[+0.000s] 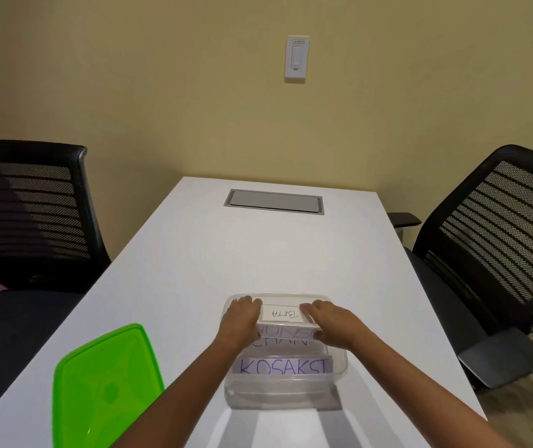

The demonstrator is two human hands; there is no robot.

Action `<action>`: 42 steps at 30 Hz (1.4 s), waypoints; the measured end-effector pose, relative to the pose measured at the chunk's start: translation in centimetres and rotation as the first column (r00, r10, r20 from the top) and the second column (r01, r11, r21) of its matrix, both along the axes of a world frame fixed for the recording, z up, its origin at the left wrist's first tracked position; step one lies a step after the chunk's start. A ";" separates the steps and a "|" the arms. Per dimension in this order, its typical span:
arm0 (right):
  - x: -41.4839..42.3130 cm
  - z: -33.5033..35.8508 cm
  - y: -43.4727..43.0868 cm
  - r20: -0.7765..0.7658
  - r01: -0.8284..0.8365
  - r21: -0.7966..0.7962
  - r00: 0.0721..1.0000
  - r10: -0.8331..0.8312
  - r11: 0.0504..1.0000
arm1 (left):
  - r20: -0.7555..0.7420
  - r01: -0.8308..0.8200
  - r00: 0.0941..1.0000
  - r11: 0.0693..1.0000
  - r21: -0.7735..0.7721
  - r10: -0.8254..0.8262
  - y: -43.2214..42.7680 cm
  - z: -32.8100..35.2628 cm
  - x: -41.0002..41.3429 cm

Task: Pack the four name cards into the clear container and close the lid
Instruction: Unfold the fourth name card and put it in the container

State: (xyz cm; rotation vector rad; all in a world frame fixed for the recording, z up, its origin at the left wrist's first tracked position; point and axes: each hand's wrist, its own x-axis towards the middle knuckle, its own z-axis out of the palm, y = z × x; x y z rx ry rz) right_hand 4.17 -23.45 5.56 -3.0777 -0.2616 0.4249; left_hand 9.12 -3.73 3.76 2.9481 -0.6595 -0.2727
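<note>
A clear plastic container [339, 373] stands on the white table close to me. Several white name cards are inside it. The near one reads KOSAKST [284, 366]. Behind it two more cards [286, 337] lie partly covered. At the far end is a card marked BETA [280, 313], upside down to me. My left hand [241, 318] grips its left end and my right hand [323, 320] grips its right end, both inside the container. The green lid [106, 386] lies flat on the table to the left of the container.
The white table [258, 253] runs away from me, with a grey cable hatch [273, 202] at its far end. A black mesh chair [29, 215] stands on the left, another [498, 234] on the right. A wall switch [297, 58] is ahead.
</note>
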 end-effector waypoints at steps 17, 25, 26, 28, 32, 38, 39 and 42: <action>4.3 -4.1 0.4 -0.250 0.051 0.052 0.968 -0.036 0.997 | -0.306 -0.060 0.949 0.997 0.048 0.072 -0.2 -4.7 3.1; 4.4 -5.1 0.5 -0.319 0.085 0.093 0.946 -0.052 0.992 | -0.316 -0.038 0.947 0.997 0.067 0.057 -0.3 -5.7 3.3; 4.4 -5.2 0.5 -0.321 0.088 0.095 0.946 -0.053 0.992 | -0.312 -0.037 0.948 0.997 0.069 0.057 -0.3 -5.8 3.3; 4.5 -5.3 0.6 -0.325 0.097 0.103 0.944 -0.059 0.990 | -0.302 -0.037 0.952 0.997 0.069 0.056 -0.3 -6.0 3.4; 4.4 -5.5 0.6 -0.319 0.116 0.119 0.945 -0.073 0.986 | -0.271 -0.039 0.961 0.997 0.069 0.057 -0.3 -6.2 3.3; 3.5 -6.0 1.0 -0.283 0.144 0.140 0.954 -0.099 0.980 | -0.183 -0.033 0.982 0.996 0.084 0.048 0.0 -6.4 2.6; 3.3 -6.0 1.0 -0.279 0.146 0.144 0.955 -0.101 0.979 | -0.174 -0.029 0.984 0.996 0.086 0.044 0.0 -6.4 2.5; 2.8 -6.0 1.2 -0.280 0.149 0.147 0.954 -0.104 0.978 | -0.172 -0.011 0.985 0.995 0.097 0.028 0.2 -6.1 2.2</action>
